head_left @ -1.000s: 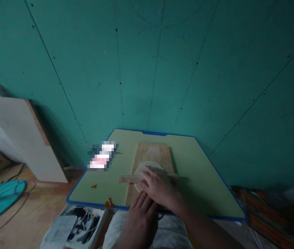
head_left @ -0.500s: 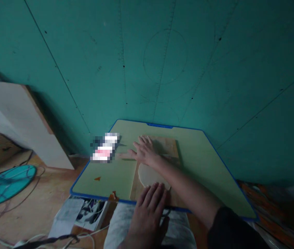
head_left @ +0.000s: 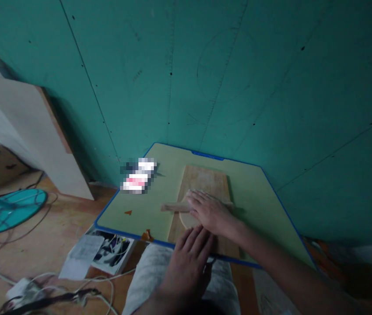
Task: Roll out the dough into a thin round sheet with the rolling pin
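Note:
A thin wooden rolling pin [head_left: 171, 207] lies crosswise over a pale round sheet of dough [head_left: 185, 220] on a wooden board [head_left: 205, 176]. My right hand [head_left: 211, 212] rests on the middle of the pin, fingers stretched out flat and palm down, covering part of pin and dough. At the near edge of the dough, my left hand [head_left: 187, 258] lies with its fingers extended, the tips on the dough's edge or the board beside it; I cannot tell which. The right part of the dough is hidden beneath my right hand.
The board lies on a small pale-green table [head_left: 261, 210] with a blue rim, close to a green wall [head_left: 133, 87]. A blurred-out device [head_left: 139, 176] stands at the table's left. Cables [head_left: 103, 280] and an open box [head_left: 115, 253] are on the floor at the left.
My right hand has come back towards me with the rolling pin, from the far part of the board onto the dough. My left hand stays at the near edge. The view has shifted slightly.

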